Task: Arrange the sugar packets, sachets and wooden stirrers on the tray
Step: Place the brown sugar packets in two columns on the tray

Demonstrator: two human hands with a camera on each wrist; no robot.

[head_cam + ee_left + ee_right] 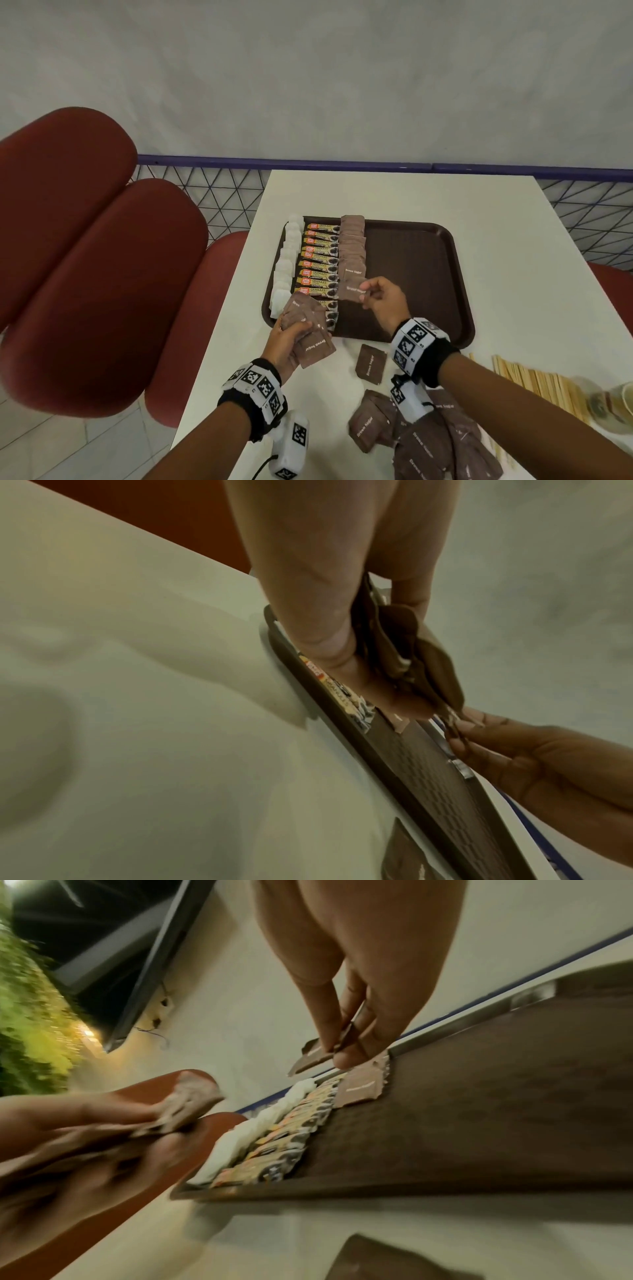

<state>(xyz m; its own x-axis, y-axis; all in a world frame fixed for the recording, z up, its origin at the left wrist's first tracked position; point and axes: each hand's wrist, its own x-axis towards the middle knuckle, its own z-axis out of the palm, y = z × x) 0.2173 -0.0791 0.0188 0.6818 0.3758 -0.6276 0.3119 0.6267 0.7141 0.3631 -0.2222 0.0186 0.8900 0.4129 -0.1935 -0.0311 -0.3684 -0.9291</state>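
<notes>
Now lay the brown sugar packet [352, 291] pinched in your right hand [383, 299] overlapping the row's [352, 253] near end; left hand [286, 337] grips spare packets [310, 329].

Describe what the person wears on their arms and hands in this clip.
Both hands are bare, with no gloves or sleeves. The left wrist band and the right wrist band are black straps carrying white blocks printed with black square fiducial markers. A white camera unit with similar markers hangs under the left wrist, trailing a black cable; another sits under the right.
</notes>
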